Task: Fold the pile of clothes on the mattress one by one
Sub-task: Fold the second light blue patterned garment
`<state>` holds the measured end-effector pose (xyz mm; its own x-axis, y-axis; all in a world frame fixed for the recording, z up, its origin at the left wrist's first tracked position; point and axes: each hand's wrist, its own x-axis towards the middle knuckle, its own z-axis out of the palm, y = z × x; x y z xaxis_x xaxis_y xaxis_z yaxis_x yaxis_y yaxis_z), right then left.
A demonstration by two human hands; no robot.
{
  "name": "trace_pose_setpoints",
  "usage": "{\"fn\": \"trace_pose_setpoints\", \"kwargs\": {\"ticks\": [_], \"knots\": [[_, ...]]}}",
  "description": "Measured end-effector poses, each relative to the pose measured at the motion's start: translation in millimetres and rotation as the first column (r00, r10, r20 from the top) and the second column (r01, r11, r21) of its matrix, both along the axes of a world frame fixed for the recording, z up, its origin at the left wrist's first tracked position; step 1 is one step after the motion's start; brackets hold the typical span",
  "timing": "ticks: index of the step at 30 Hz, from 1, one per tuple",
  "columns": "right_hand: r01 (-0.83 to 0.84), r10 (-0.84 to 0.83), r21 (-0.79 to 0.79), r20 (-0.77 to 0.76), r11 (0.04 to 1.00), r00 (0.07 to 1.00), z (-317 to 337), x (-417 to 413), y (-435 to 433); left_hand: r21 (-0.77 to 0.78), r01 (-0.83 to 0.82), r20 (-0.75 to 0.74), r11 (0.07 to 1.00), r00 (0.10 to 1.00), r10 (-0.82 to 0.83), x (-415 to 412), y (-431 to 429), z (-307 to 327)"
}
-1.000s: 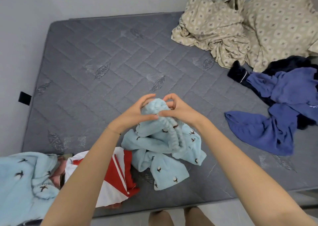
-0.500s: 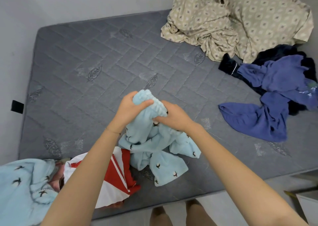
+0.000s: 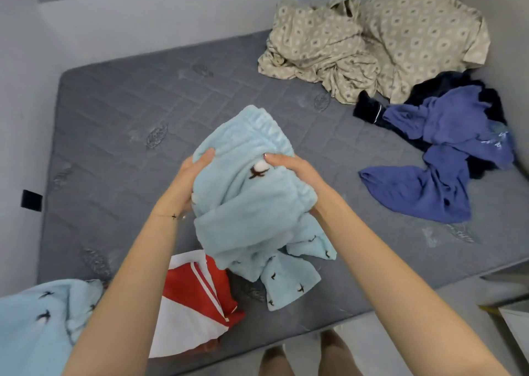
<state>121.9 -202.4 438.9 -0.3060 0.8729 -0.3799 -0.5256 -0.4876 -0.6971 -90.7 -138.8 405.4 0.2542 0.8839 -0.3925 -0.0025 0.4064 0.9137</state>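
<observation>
Moved since half a second ago: light blue fleece garment (image 3: 252,203) is lifted higher, and the two hands, then close together at its elastic band, now sit apart on its two sides.

Item 1. Light blue fleece garment, dark bird-like motifs, ribbed elastic band uppermost. Held in the air over the near middle of the mattress (image 3: 128,118). Its lower ends hang down and reach the mattress surface close to the front edge.

Item 2. Left hand (image 3: 189,181). Grasps the garment's left edge, thumb on the front, fingers wrapped behind. A thin bracelet (image 3: 171,216) sits on the wrist.

Item 3. Right hand (image 3: 292,172). Grasps the right edge, thumb lying on the front next to one motif (the remaining fingers are hidden behind the cloth).

Item 4. Red and white garment (image 3: 194,298). Lies at the front edge, just left of the hanging ends and partly under the left forearm.

Item 5. Second light blue garment (image 3: 37,318), same motif, crumpled at the near left corner.

Item 6. Blue-purple garment (image 3: 446,175), spread loosely at the right, lying over a dark navy garment (image 3: 369,109).

Item 7. Beige patterned bedding (image 3: 329,49), bunched at the far right, touching a matching pillow (image 3: 420,32).

Item 8. Black tag (image 3: 31,200) on the mattress's left side.

Item 9. Bare feet (image 3: 303,355) on the floor below the front edge.
</observation>
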Motion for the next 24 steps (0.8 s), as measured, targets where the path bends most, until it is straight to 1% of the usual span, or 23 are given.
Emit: {"fn": "trace_pose_setpoints", "kwargs": {"ticks": [2,3,4,5,6,7,8,10,11,12,13,14,15,16,19,21,22,23,24], "knots": [[-0.009,0.007,-0.041,-0.032,0.999,0.999,5.7,0.1,-7.3,0.039,-0.032,0.133,0.999,0.991,0.027,-4.7,4.5,23.0],[-0.005,0.003,-0.049,-0.045,0.999,0.999,5.5,1.6,-8.4,0.034,-0.028,0.220,0.999,0.975,0.019,-6.7,5.3,32.4],[0.007,-0.010,-0.051,-0.042,0.999,0.999,7.6,3.7,-11.4,0.000,0.017,0.326,1.000,0.945,-0.016,-7.3,5.3,39.0],[0.034,-0.035,-0.043,-0.031,0.998,0.999,7.7,7.2,-13.8,-0.036,0.098,0.409,0.995,0.910,-0.075,-3.7,4.8,43.6],[0.068,-0.069,-0.044,-0.015,0.997,0.997,6.6,12.3,-17.0,-0.052,0.169,0.442,0.984,0.888,-0.129,3.6,5.3,45.8],[0.095,-0.095,-0.034,0.008,0.995,0.995,5.2,19.9,-22.9,-0.053,0.203,0.421,0.978,0.892,-0.163,13.6,6.8,43.5],[0.150,-0.148,-0.026,0.061,0.988,0.987,7.5,28.2,-29.9,-0.038,0.210,0.360,0.977,0.915,-0.183,26.4,8.5,38.8],[0.237,-0.232,-0.020,0.132,0.971,0.964,5.6,51.8,-37.5,-0.014,0.257,0.181,0.966,0.951,-0.250,57.4,9.2,24.8],[0.225,-0.223,-0.015,0.089,0.974,0.971,-0.4,64.7,-34.5,-0.031,0.318,0.096,0.948,0.945,-0.314,71.8,9.9,13.2],[0.207,-0.206,-0.017,0.007,0.978,0.978,-5.9,77.7,-28.5,-0.070,0.385,0.015,0.920,0.923,-0.385,85.4,9.5,-0.2],[0.184,-0.185,-0.033,-0.037,0.982,0.982,-9.6,91.1,-22.6,-0.119,0.443,-0.044,0.889,0.892,-0.450,97.1,8.8,-15.4],[0.173,-0.174,-0.045,-0.036,0.984,0.984,-10.4,103.4,-20.1,-0.157,0.477,-0.069,0.865,0.868,-0.492,109.0,8.3,-30.2],[0.186,-0.187,-0.062,-0.011,0.981,0.982,-13.6,117.7,-18.1,-0.173,0.478,-0.083,0.861,0.864,-0.496,123.0,7.5,-42.2],[0.192,-0.192,-0.080,0.003,0.978,0.981,-22.5,134.2,-18.2,-0.176,0.448,-0.090,0.876,0.879,-0.468,137.9,6.6,-49.7],[0.191,-0.186,-0.164,0.045,0.968,0.981,-46.3,189.8,-22.0,-0.157,0.324,-0.071,0.933,0.938,-0.338,195.6,6.1,-58.1],[0.219,-0.196,-0.201,0.127,0.955,0.972,-61.0,234.3,-21.1,-0.148,0.296,-0.115,0.944,0.943,-0.313,239.1,9.9,-62.2],[0.229,-0.193,-0.172,0.202,0.958,0.960,-69.4,249.3,-20.6,-0.138,0.288,-0.159,0.948,0.938,-0.309,251.0,12.4,-63.1],[0.226,-0.177,-0.128,0.311,0.966,0.934,-79.8,268.5,-21.1,-0.122,0.292,-0.205,0.949,0.928,-0.312,265.9,15.9,-67.0],[0.196,-0.144,-0.076,0.440,0.978,0.887,-91.3,288.7,-22.2,-0.104,0.300,-0.260,0.948,0.912,-0.317,281.0,19.6,-73.0]]}}
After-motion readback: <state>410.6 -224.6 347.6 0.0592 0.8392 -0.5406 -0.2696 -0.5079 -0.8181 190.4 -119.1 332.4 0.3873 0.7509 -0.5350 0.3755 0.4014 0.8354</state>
